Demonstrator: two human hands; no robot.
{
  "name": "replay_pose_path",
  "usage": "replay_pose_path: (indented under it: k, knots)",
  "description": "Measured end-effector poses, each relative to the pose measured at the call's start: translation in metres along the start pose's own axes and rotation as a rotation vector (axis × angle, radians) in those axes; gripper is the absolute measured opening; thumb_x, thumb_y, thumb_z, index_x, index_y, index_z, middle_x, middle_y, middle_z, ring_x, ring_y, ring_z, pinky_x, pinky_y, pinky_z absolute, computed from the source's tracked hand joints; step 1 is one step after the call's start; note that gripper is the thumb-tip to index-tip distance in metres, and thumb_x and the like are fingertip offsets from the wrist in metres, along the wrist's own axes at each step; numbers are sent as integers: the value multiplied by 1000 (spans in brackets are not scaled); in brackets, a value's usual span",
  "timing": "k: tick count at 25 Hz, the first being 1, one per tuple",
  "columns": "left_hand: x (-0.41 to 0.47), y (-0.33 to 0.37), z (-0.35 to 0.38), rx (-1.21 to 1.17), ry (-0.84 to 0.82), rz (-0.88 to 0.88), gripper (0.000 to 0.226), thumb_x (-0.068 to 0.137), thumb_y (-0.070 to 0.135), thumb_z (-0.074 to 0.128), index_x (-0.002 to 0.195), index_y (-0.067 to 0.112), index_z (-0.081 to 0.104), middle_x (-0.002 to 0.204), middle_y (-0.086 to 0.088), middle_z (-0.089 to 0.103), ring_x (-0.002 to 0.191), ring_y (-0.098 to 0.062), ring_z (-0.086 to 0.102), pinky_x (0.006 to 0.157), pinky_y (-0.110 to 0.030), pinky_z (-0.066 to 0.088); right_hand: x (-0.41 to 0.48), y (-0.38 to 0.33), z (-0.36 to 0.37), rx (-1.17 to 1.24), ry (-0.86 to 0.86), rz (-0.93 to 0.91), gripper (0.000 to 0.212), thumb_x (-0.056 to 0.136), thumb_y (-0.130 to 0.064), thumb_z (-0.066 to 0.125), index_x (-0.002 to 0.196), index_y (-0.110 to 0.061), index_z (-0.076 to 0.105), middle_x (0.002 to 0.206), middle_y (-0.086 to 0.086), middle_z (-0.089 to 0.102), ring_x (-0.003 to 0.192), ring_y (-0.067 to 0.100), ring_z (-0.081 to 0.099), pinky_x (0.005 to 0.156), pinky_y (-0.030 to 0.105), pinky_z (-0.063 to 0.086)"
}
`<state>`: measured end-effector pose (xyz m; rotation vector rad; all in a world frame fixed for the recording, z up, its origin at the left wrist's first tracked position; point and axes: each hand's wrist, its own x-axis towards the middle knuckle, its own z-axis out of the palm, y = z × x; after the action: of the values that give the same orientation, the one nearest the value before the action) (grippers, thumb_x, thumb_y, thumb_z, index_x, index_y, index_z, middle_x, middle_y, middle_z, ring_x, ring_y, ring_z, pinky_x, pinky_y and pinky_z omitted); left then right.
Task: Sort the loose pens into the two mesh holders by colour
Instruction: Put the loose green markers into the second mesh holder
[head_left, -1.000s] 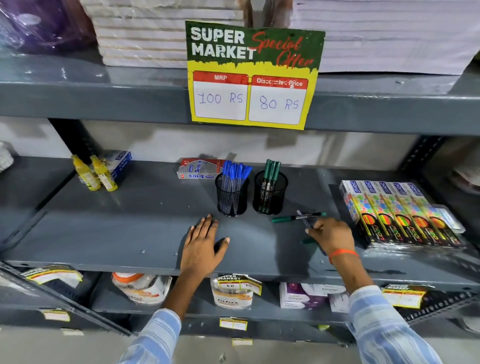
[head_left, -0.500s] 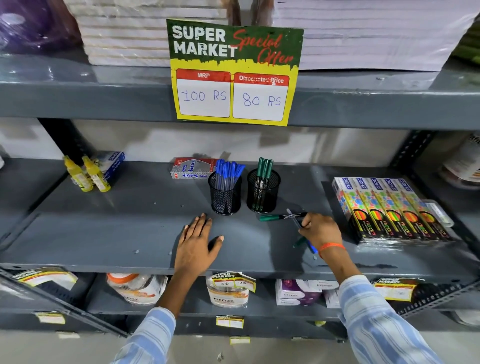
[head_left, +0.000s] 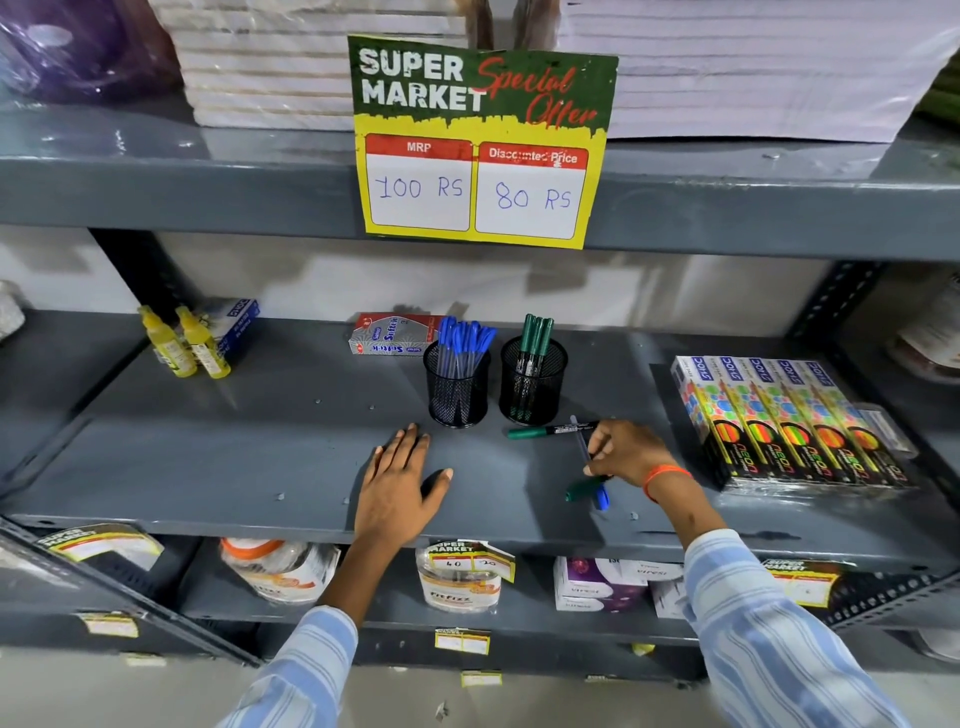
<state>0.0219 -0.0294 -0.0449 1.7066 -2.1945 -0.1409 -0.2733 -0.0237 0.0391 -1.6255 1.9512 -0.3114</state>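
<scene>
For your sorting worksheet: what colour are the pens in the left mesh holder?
Blue pens, seen in the head view.

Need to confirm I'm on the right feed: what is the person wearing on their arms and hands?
Both arms wear long sleeves in light blue with white stripes, the left sleeve and the right sleeve. The right hand has an orange band at the wrist. The left hand is bare: no gloves, rings or watch visible.

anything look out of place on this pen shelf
One green pen lies flat on the shelf in front of the green holder. The right hand holds a blue-capped pen, and another green pen pokes out beneath it.
</scene>
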Motion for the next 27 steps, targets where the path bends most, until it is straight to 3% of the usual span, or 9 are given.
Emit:
replay_pose_path:
  k: [3, 7, 10, 12, 15, 18, 22, 27]
  knots:
    - [0, 0, 1, -1, 6, 2, 76, 83, 61, 20, 139, 12, 36, 150, -10, 33, 139, -23, 24, 114, -42, 15, -2, 4, -6, 42, -98, -36, 35, 65, 5, 77, 64, -20, 52, 66, 2, 59, 75, 24, 59, 76, 37, 55]
    - [1, -1, 1, 2, 7, 4, 75, 84, 61, 21, 138, 12, 37, 149, -10, 34, 139, -24, 25, 114, -43, 16, -4, 8, -8, -50, -204, -98, 31, 68, 12, 69, 81, -15, 58, 88, 7, 58, 83, 20, 54, 57, 17, 44]
    - [0, 0, 1, 3, 3, 2, 75, 84, 60, 21, 139, 12, 36, 149, -10, 34, 139, -24, 25, 114, -42, 16, -4, 13, -4, -120, -195, -168, 36, 70, 16, 60, 86, -15, 64, 97, 7, 53, 86, 19, 51, 59, 19, 44]
    - [0, 0, 1, 1, 6, 4, 75, 84, 60, 22, 138, 11, 37, 149, -10, 34, 139, -24, 25, 114, -43, 16, -3, 14, -2, -158, -183, -222, 36, 71, 16, 59, 93, -11, 68, 97, 6, 48, 79, 14, 49, 62, 17, 44]
    - [0, 0, 0, -2, 8, 4, 75, 84, 60, 22, 138, 11, 38, 148, -11, 35, 138, -25, 27, 114, -43, 18, 1, 16, 1, -149, -166, -281, 30, 75, 12, 60, 93, -9, 71, 93, 4, 48, 68, 4, 46, 55, 0, 38]
    - [0, 0, 0, -1, 10, 4, 75, 84, 60, 22, 138, 10, 38, 148, -12, 36, 138, -25, 27, 114, -44, 18, 6, 18, 9, -123, -125, -315, 27, 75, 8, 65, 92, -12, 72, 90, -1, 46, 81, 15, 50, 65, 5, 36]
    - [0, 1, 0, 0, 6, 5, 76, 83, 60, 21, 138, 10, 37, 148, -11, 35, 138, -25, 27, 114, -44, 18, 4, 7, 20, -142, -125, -434, 22, 76, -2, 70, 94, -15, 72, 90, -5, 46, 88, 14, 49, 82, 22, 39]
    - [-1, 2, -1, -15, 7, -1, 77, 82, 60, 20, 138, 11, 37, 149, -10, 34, 139, -24, 25, 114, -42, 16, 1, -13, 35, -151, -109, -546, 17, 77, -13, 71, 92, -20, 71, 94, -7, 46, 98, 19, 50, 88, 31, 42]
